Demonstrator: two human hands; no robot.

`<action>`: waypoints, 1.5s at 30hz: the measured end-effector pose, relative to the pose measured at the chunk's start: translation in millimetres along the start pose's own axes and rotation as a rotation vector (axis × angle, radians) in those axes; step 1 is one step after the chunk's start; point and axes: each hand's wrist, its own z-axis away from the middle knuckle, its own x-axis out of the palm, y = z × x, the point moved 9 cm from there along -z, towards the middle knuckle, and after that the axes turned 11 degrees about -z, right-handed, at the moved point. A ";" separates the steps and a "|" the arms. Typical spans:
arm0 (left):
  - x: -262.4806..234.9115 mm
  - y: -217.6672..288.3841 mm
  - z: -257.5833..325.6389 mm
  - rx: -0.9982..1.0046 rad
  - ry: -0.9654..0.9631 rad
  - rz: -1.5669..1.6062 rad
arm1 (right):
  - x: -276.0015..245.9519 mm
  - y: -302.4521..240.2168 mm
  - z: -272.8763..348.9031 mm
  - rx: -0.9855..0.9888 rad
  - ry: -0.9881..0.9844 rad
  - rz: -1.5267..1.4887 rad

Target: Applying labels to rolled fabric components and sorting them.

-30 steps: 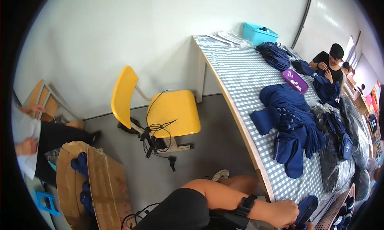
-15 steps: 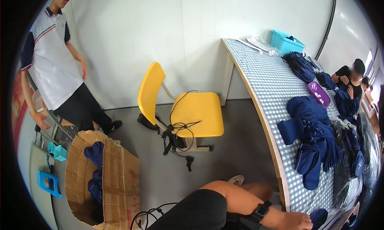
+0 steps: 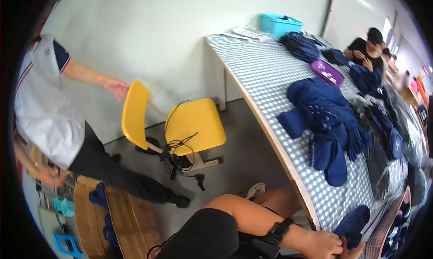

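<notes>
At the lower right, by the table's near corner, I hold a navy cloth piece (image 3: 355, 220) with a rounded, flattened end. My left hand (image 3: 321, 244), a black strap on its wrist, is closed with its fingers curled at the near end of the piece. Beside it, my right hand (image 3: 353, 250) wraps its fingers round the same end, partly cut off by the lower edge of the view. A pile of navy cloth pieces (image 3: 325, 109) lies farther up the checked table (image 3: 252, 72).
A pink basket (image 3: 375, 238) with navy items stands right of my hands. Plastic-wrapped bundles (image 3: 383, 178), a purple tray (image 3: 327, 73) and a turquoise bin (image 3: 276, 25) are beyond. To the left are a yellow chair (image 3: 194, 126) with cables, a cardboard box (image 3: 135, 220) and a standing person (image 3: 52, 105).
The view has swung right, bringing my right hand and more of the navy piece into sight. The standing person has stepped closer and stretched a hand toward the chair back.
</notes>
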 end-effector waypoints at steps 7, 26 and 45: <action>47.0 -27.4 13.6 -0.380 -0.223 0.303 | 4.3 -9.4 -3.1 -0.154 -0.089 -0.137; 3.5 -76.2 -4.2 -0.665 -0.501 0.488 | 17.6 -11.1 -5.7 -0.079 -0.318 -0.321; 15.2 -105.2 -12.8 -0.917 -0.615 0.294 | 17.3 -34.0 -6.1 -0.350 -0.393 -0.400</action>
